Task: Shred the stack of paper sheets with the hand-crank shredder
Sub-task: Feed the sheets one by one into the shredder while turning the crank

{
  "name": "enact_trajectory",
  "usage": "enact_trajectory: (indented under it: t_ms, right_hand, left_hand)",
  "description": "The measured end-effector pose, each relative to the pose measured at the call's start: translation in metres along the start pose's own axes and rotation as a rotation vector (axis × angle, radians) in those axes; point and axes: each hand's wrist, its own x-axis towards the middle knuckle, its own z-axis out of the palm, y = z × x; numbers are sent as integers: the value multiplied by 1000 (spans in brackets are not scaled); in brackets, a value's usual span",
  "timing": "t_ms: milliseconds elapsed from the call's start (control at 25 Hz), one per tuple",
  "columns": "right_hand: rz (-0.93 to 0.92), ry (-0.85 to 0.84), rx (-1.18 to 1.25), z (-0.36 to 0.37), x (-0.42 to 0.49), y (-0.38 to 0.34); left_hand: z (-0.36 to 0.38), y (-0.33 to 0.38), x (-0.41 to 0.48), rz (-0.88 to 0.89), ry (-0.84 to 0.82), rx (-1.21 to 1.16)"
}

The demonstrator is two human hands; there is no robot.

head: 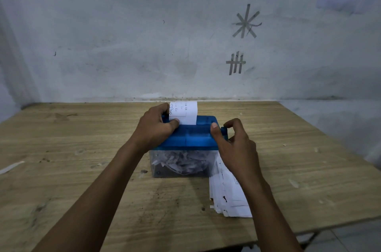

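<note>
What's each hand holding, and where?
Left hand pinches the white paper sheet at its left edge, above the blue plastic shredder; right hand grips the blue crank handle.

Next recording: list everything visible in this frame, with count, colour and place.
shredder: one, blue top on clear bin, middle of table
crank: one, blue, shredder's right side
sheet: one, white with writing, upright in the shredder's slot
shreds: many, white and grey, inside the bin
stack of sheets: one, white, flat on table right of shredder
paper strip: one, white, table's left edge
table: one, light wood, against wall
wall: one, grey-white, behind table
tape marks: two, grey, on wall
left hand: one, pinches the sheet
right hand: one, grip on the crank
</note>
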Motion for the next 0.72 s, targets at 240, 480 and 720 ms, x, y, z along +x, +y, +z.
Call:
enact_trajectory:
  t_ms: [240,480,720]
  right_hand:
    - [45,-72,-226,-20,23,-16]
    - [68,-533,-291,-48,70,-35]
    - [-188,-398,402,-53,46,45]
  left_hand:
    - [0,2,0,-24,10,17]
    - [1,-1,1,-37,38,-20]
    - [3,-3,2,-18,15,-10]
